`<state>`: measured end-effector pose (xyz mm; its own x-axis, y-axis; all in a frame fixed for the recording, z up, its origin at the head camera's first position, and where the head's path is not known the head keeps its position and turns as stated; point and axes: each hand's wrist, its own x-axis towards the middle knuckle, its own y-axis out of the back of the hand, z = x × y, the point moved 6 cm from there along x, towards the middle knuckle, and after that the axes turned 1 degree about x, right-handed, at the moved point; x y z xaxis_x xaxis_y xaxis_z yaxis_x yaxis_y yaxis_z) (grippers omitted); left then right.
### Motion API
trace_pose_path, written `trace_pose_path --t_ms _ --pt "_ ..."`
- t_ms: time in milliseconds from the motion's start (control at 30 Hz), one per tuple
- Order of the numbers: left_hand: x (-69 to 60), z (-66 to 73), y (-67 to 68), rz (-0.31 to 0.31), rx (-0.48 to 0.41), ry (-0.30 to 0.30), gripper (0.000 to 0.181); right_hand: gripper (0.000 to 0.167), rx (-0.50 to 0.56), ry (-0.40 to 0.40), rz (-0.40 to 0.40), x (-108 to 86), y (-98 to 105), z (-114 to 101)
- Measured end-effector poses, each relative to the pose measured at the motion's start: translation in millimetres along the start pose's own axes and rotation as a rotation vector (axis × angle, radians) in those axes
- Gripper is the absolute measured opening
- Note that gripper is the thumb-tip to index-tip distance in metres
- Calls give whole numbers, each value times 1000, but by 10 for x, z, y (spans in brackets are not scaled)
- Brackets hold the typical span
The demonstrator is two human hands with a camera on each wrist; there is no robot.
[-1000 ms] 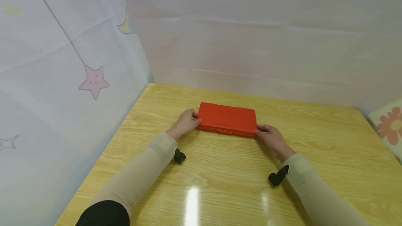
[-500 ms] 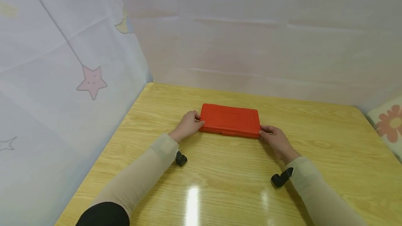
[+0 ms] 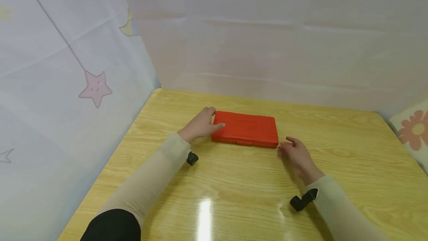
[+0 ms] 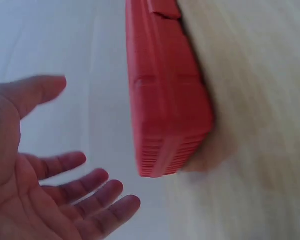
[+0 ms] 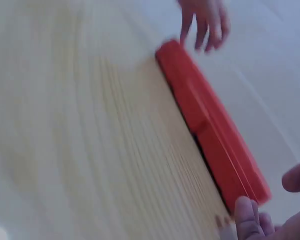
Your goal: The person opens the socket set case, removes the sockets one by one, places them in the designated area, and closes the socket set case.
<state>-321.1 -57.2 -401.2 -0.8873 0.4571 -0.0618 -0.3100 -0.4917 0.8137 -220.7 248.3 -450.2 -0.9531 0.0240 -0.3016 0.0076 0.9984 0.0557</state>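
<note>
A flat red plastic case (image 3: 247,129) lies closed on the wooden table, its front latch (image 3: 244,143) towards me. At its left end is my left hand (image 3: 200,124), thumb and fingers spread. In the left wrist view that hand (image 4: 45,185) stands apart from the red case (image 4: 162,85), palm turned to its ribbed end. My right hand (image 3: 297,157) is beside the right front corner, slightly blurred, fingers loosely bent and holding nothing. The right wrist view has its fingertips (image 5: 246,212) close to the case's near end (image 5: 240,175); whether they touch it I cannot tell.
The wooden table (image 3: 234,181) reaches back to a pale cloth backdrop (image 3: 254,55). On the left hangs a cloth with a pink star (image 3: 96,89). A flower-patterned cloth (image 3: 414,129) borders the right edge. Small black wrist cameras sit at both cuffs.
Both hands have let go of the case's ends. The left has opened and lifted its thumb over the edge; the right has drawn slightly away. The case lies almost where it was.
</note>
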Motion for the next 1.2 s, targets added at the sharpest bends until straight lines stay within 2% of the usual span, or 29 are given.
trace_pose_path --t_ms 133,267,333,433,567,633,733,800,900,1067,1200 --pt "147 187 11 -73 124 -66 82 62 307 -104 -60 -192 -190 90" --pt "350 367 -88 -189 266 -134 99 54 457 -162 -125 -261 -456 138" --pt "447 415 -158 -258 346 -157 107 54 520 -179 -141 -247 -585 149" --pt "545 408 -249 -358 421 -144 115 56 616 -205 -156 -211 -774 168" --pt "596 335 -336 -452 444 -99 117 56 701 -234 -151 -156 -963 187" --pt "616 310 -359 -462 451 -100 115 55 748 -249 -133 -131 -1018 179" --pt "649 306 -353 -439 447 -115 113 48 809 -270 -108 -106 -1062 139" --pt "662 317 -337 -421 422 -123 111 42 849 -283 -88 -94 -1078 115" --pt "690 328 -327 -418 383 -127 110 41 890 -286 -72 -63 -1105 94" --pt "706 315 -322 -433 344 -108 109 37 965 -295 10 -43 -1173 111" --pt "702 317 -323 -429 324 -114 108 38 972 -310 78 -42 -1198 147"
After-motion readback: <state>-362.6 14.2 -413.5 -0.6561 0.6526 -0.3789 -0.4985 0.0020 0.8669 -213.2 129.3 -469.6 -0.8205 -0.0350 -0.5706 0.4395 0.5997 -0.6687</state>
